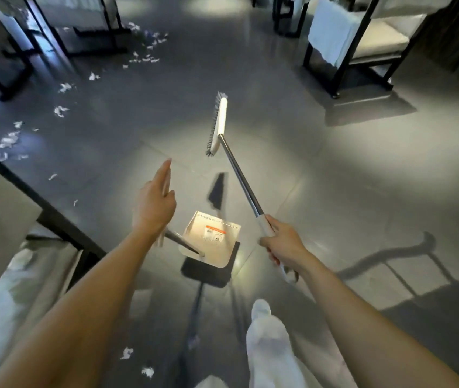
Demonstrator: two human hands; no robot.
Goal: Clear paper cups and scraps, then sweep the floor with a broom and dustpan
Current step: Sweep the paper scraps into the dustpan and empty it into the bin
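White trouser leg and white shoe (261, 308) at the bottom, two paper scraps (126, 353) on the grey tile floor (334, 169) just left of it.

Right hand (281, 243) is clenched round the white grip of the broom (240, 180). The metal shaft slants forward and left. The broom head (218, 126) is up off the floor, bristles to the left, its shadow on the tiles below.

Left hand (154, 204) is released, fingers straight and pointing forward, holding nothing that shows.

Dustpan (214, 239) is between the two hands, lower down, a white pan with an orange-striped label and a dark shadow at its near edge. Its thin handle runs up and left to under the left wrist. Top end is hidden, so contact can't be told.

A black-framed table (12, 191) stands at left edge, corner near the left forearm.

More torn white scraps (8, 141) trail along the left floor, from beside the table to a far cluster by black chair legs (96, 32).

Far right there is a black-framed chair (362, 46), pale cushion, white cloth hanging over its side.
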